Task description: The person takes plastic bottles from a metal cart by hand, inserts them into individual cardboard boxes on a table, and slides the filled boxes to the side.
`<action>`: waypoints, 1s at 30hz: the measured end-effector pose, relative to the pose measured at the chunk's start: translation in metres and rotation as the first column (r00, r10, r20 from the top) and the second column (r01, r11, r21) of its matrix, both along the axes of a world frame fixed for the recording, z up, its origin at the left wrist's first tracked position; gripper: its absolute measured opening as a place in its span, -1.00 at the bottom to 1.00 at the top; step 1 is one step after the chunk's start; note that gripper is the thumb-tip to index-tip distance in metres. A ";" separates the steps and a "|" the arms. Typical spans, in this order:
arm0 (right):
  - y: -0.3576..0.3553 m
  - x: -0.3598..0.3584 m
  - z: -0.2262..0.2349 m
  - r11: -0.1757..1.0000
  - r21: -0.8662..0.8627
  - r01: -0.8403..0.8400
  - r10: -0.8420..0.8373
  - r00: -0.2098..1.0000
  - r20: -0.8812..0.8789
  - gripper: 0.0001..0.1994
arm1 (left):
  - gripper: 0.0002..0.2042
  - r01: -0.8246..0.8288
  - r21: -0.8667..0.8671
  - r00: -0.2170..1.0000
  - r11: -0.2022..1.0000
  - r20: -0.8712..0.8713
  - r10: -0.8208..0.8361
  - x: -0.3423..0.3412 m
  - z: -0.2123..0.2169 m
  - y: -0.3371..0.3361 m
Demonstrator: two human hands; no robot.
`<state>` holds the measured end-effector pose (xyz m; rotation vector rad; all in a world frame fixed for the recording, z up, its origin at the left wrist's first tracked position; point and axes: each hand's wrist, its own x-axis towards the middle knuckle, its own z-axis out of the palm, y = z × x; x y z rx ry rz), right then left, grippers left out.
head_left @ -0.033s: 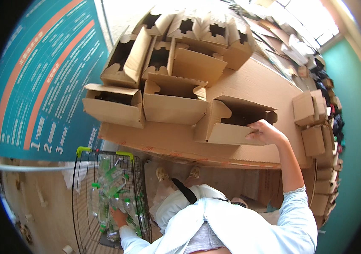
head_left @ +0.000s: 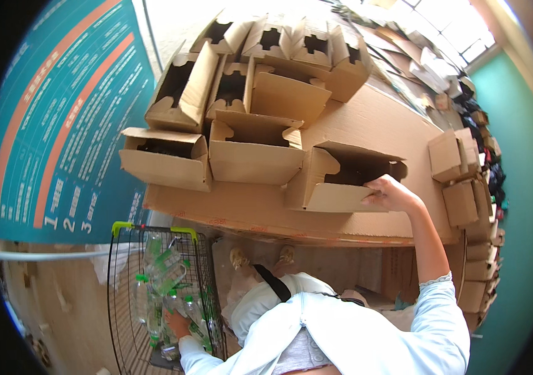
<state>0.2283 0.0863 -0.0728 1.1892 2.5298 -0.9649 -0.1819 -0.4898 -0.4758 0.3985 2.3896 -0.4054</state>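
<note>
My right grip [head_left: 386, 194] is pinching the open box [head_left: 335, 197] at its edge, probably steadying it on the cardboard [head_left: 366, 128], while my left grip [head_left: 177, 323] (how closed, I cannot tell) is resting among bottles [head_left: 141, 297] in the basket [head_left: 184, 231].

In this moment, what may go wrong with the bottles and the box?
The open box held by the right hand stands near the front edge of the cardboard surface; a careless pull might tip it off. The left hand is among jumbled bottles in the wire basket; moving one might shift others.
</note>
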 end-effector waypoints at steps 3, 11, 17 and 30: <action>-0.020 0.002 0.012 0.969 0.180 0.166 -0.158 0.986 -0.057 -0.78 | -0.31 0.159 -0.051 0.986 0.986 0.053 -0.157 -0.014 0.033 0.030; -0.046 -0.001 0.008 0.920 0.377 0.106 -0.078 0.993 -0.089 -0.89 | -0.71 0.461 -0.142 0.878 0.876 0.218 -0.426 -0.052 0.001 0.015; -0.050 -0.001 0.005 0.898 0.430 0.087 -0.023 0.988 -0.152 -0.87 | -0.76 0.542 -0.174 0.840 0.822 0.120 -0.529 -0.055 -0.030 -0.022; -0.031 0.028 0.003 0.913 0.408 0.002 0.065 0.987 -0.150 -0.72 | -0.72 0.348 0.579 0.859 0.737 -0.513 -0.003 -0.065 0.220 0.000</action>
